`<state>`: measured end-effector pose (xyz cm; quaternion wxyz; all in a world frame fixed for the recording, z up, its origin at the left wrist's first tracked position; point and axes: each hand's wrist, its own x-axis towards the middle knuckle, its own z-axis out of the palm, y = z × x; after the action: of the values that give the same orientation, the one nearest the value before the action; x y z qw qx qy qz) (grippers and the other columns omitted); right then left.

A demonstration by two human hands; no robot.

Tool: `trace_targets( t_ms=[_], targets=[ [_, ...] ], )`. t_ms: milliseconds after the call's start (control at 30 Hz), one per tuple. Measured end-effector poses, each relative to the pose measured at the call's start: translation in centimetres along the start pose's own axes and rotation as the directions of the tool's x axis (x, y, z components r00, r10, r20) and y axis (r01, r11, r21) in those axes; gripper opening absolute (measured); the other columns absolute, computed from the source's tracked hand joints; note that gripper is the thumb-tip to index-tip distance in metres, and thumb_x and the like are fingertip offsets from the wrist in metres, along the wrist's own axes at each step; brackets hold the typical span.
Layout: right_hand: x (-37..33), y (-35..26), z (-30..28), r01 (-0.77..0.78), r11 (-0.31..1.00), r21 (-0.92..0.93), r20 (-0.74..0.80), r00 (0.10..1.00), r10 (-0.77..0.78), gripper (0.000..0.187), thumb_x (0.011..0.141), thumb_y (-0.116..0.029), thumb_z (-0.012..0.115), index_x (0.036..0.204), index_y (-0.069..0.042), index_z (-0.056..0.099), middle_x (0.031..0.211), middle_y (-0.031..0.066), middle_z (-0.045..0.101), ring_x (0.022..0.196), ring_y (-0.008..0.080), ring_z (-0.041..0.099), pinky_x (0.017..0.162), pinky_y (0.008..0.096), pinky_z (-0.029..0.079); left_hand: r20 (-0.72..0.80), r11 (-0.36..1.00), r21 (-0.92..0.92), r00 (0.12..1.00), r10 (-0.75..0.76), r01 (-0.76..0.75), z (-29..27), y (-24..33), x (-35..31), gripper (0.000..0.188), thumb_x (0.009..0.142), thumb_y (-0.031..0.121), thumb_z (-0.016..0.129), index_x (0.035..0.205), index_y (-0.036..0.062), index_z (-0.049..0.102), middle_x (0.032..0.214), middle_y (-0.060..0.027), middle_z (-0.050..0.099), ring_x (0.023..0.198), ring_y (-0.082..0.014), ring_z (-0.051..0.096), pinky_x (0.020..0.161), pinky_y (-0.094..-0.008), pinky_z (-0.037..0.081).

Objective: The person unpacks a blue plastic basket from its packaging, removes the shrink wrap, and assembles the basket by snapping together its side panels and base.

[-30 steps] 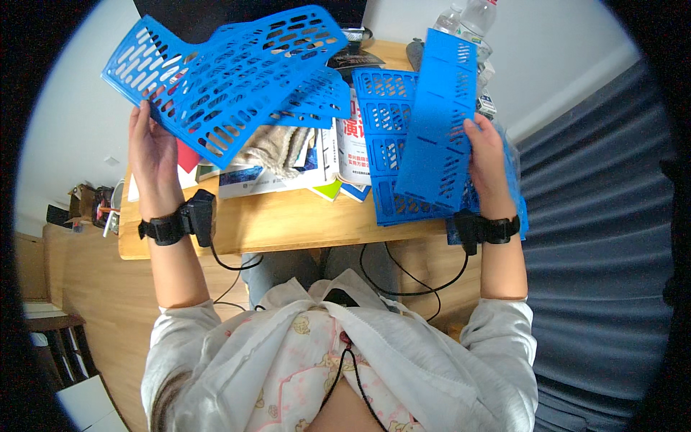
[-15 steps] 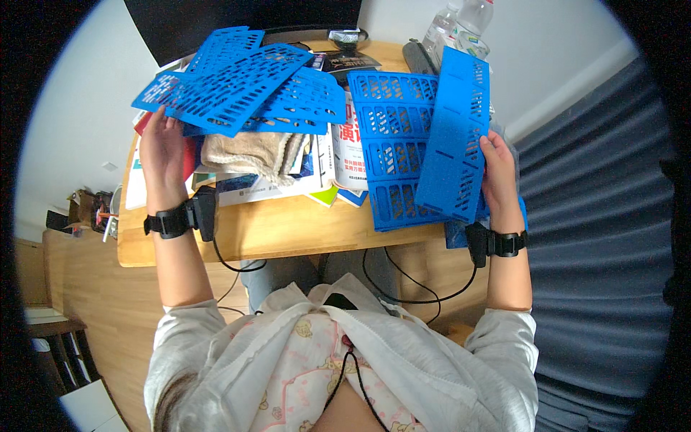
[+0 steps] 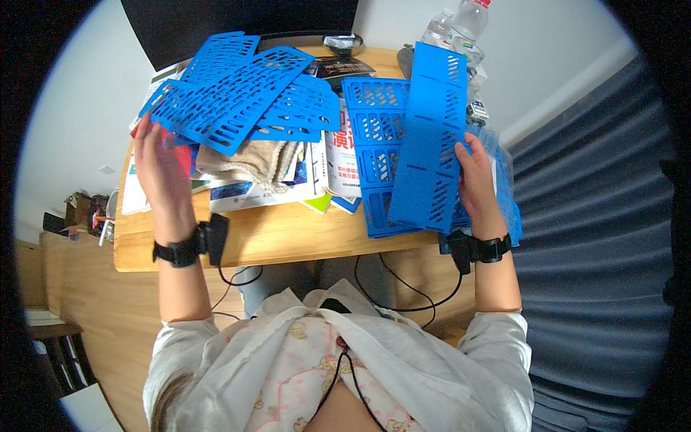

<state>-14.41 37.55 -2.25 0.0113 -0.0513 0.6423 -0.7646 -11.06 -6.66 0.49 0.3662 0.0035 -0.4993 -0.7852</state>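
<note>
Several blue perforated plastic panels [image 3: 234, 93] lie fanned over one another on the left of the table. At their left corner is my left hand [image 3: 164, 176], its fingers stretched out and holding nothing. On the right, my right hand [image 3: 476, 176] grips the right edge of a long blue slotted panel [image 3: 430, 137], thumb on its face and the other fingers partly hidden. This panel stands tilted over a stack of blue grid panels [image 3: 374, 162] and covers the stack's right part.
A beige cloth [image 3: 248, 164] lies on books and papers [image 3: 343, 173] in the middle of the wooden table [image 3: 309, 234]. Behind are a black monitor [image 3: 237, 25], a small dark bowl [image 3: 343, 45] and clear bottles [image 3: 469, 20]. A dark curtain [image 3: 583, 216] hangs at right; cables dangle from both wrist straps.
My left hand has come off the fanned panels and drawn slightly back, fingers straightened. My right hand has moved the held panel leftward over the grid stack and turned it more upright.
</note>
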Motion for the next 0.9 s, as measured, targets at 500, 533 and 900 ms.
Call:
trace_targets(
  t_ms=[500, 533, 900],
  targets=[
    [-2.2, 2.3, 7.5, 0.016, 0.997, 0.072, 0.027, 0.999, -0.018, 0.033, 0.092, -0.02, 0.052, 0.12, -0.007, 0.04, 0.083, 0.0032, 0.061, 0.06, 0.0057, 0.052, 0.046, 0.0189, 0.038, 0.669, 0.776, 0.362, 0.436, -0.602, 0.516, 9.9, -3.2, -12.0, 0.062, 0.085, 0.001, 0.056, 0.138, 0.0037, 0.024, 0.125, -0.0103, 0.048, 0.113, -0.0167, 0.048, 0.096, -0.0296, 0.039],
    [-2.3, 2.4, 7.9, 0.031, 0.997, 0.067, 0.022, 0.999, -0.032, 0.033, 0.092, -0.02, 0.052, 0.12, -0.007, 0.039, 0.082, 0.0035, 0.061, 0.06, 0.0058, 0.052, 0.046, 0.0189, 0.038, 0.676, 0.786, 0.357, 0.442, -0.59, 0.504, 9.8, -3.3, -12.2, 0.067, 0.084, -0.001, 0.058, 0.14, 0.0044, 0.021, 0.123, -0.0103, 0.049, 0.111, -0.016, 0.049, 0.094, -0.029, 0.04],
    [-3.4, 1.4, 6.5, -0.137, 0.99, -0.042, 0.271, 0.952, 0.143, 0.026, 0.092, -0.023, 0.052, 0.111, -0.007, 0.043, 0.085, 0.0074, 0.063, 0.063, 0.0112, 0.057, 0.054, 0.0225, 0.046, 0.618, 0.743, 0.344, 0.458, -0.639, 0.574, 6.1, -2.1, -11.3, 0.061, 0.085, 0.002, 0.057, 0.139, 0.0031, 0.028, 0.12, -0.0076, 0.053, 0.107, -0.0128, 0.052, 0.092, -0.0275, 0.041]
  ],
)
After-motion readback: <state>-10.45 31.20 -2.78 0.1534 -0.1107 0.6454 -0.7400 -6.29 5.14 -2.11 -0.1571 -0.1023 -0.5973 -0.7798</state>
